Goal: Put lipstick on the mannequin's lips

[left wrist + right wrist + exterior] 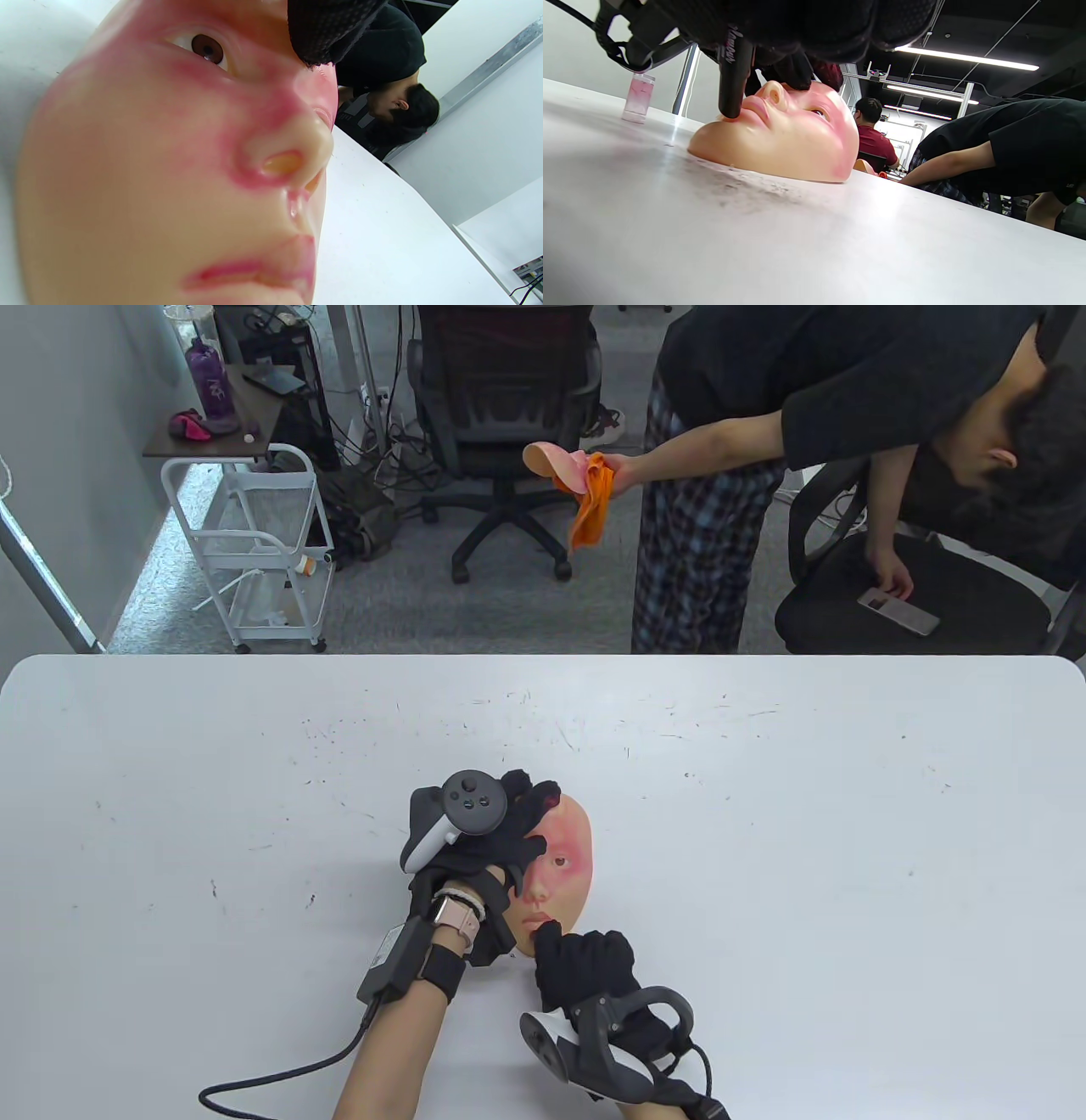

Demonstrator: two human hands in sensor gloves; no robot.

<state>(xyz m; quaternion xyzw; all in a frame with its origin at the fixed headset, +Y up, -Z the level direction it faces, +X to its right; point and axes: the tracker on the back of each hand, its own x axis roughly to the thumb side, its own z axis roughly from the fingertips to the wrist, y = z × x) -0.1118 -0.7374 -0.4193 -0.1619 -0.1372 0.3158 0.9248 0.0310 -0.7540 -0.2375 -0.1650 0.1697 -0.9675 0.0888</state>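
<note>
1. Table (764,831): white top w/ scuffs and dark specks, largest item and the surface nearest the right wrist cam. Carries the mask and both hands.
2. Mannequin face (556,882): flesh-coloured mask lying face-up near the table's front edge, between the two hands. Heavy red/pink staining on cheek, nose side and around the eye; lips (258,271) show only a thin pink line in the left wrist view, so coverage judged incomplete.
3. Left hand (484,848): gloved, rests over the forehead/left side of the mask, fingers spread on it, pinning it down. Grip: pressing flat, not closed round anything.
4. Right hand (585,967): gloved, just below the chin. Grip: clenched on the lipstick; how the fingers sit on the barrel cannot be told.
5. Lipstick (734,72): dark tube, near upright, its lower end on the mouth at or just under the lower lip. Colour tip not visible.
6. Small clear cup (638,97) w/ pinkish content, well apart, at the far table edge in the right wrist view.

Risks (judgement):
- Tip sits at the lip border; any drift would smear chin or skin, adding to existing stains.
- Mask is a light shell; if the left hand eases off, stroke pressure could slide or tilt it.
- Steep tube angle plus too much force may break the stick or leave a blot.
- Bystander behind the table; no contact risk seen.
</note>
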